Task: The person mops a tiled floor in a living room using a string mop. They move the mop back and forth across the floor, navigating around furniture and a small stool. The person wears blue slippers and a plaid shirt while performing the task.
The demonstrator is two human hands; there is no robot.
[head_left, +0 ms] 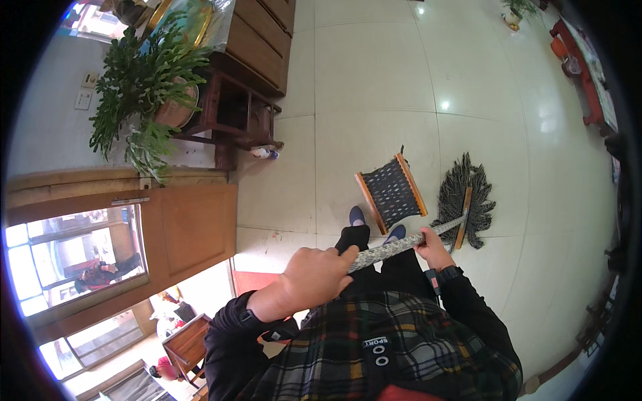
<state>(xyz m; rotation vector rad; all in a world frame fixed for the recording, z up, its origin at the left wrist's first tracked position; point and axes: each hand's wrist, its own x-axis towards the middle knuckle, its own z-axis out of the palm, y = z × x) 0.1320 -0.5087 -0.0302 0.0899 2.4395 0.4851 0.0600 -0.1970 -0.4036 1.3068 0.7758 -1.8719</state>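
Mop (477, 200) in a two-handed hold
Left hand (317, 275) and right hand (433, 250) grasp its handle (388, 252); a stool (393, 192), seemingly folding, sits beyond the grip.

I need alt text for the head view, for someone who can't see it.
The left hand and right hand grip a patterned mop handle; the grey mop head spreads on pale floor tiles at right. A woven-seat stool stands near the feet.

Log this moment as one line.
left hand: grips mop handle; right hand: grips it nearer mop head; mop head: on tiled floor; folding stool: left of mop head
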